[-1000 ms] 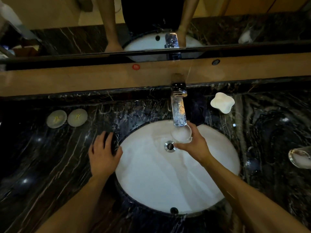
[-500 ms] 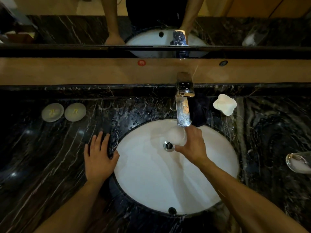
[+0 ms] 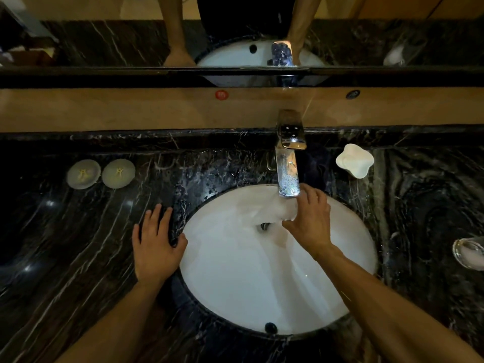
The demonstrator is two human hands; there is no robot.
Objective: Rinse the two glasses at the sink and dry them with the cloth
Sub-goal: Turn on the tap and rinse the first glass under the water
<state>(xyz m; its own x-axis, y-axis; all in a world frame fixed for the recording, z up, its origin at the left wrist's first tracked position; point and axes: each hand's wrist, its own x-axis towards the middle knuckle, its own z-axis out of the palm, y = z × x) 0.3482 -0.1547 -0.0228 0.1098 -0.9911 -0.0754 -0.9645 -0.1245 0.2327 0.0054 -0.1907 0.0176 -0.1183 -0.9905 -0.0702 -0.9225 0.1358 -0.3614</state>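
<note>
My right hand [image 3: 310, 221] grips a clear glass [image 3: 272, 212] under the chrome tap [image 3: 288, 163], over the white oval sink [image 3: 235, 284]. The glass is tipped on its side with its mouth toward the left, and it is blurred. My left hand [image 3: 154, 244] lies flat on the black marble counter [image 3: 65, 244] at the sink's left rim, fingers spread, holding nothing. A second clear glass [image 3: 468, 254] lies at the right edge of the view, partly cut off. No cloth is in view.
Two round pale lids [image 3: 100, 174] sit on the counter at the back left. A white lobed soap dish [image 3: 355, 161] stands to the right of the tap. A mirror above the wooden ledge [image 3: 131, 111] reflects the sink and arms.
The glass has gone from upright with its mouth up under the tap to tipped sideways toward the left. My left hand has stayed on the counter.
</note>
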